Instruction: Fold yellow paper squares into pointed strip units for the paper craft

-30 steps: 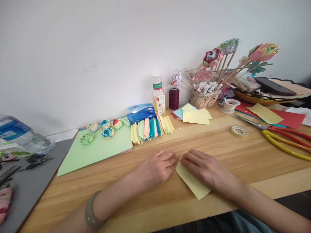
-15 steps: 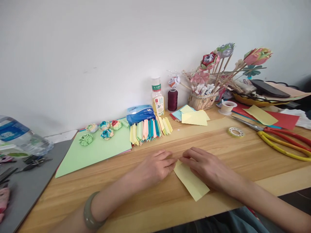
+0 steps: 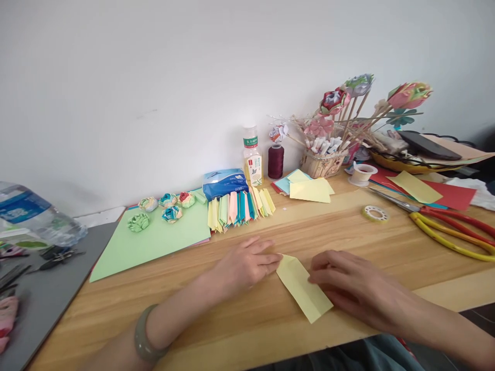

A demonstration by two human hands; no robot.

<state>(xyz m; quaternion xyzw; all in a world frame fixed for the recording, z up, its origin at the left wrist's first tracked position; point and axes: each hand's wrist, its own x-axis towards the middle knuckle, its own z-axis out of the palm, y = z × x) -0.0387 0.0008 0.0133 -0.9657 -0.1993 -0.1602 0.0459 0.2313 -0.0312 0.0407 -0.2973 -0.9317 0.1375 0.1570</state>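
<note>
A yellow paper rectangle lies slanted on the wooden table between my hands, with a small fold showing at its far end. My left hand rests flat beside it, fingers stretched out, the fingertips touching its far left corner. Along the paper's right edge, my right hand has its fingers bent together, thumb and fingertips at that edge. The underside of the right hand's grip is hidden. On my left wrist is a green bangle.
Folded paper pieces stand in a row beyond my left hand. Paper flowers sit on green sheets. Large scissors and a tape roll lie at right. A bottle and thread spool stand by the wall.
My right hand has moved from the paper's far end toward me and to the right, along its edge. My left hand has stayed at the far left corner.
</note>
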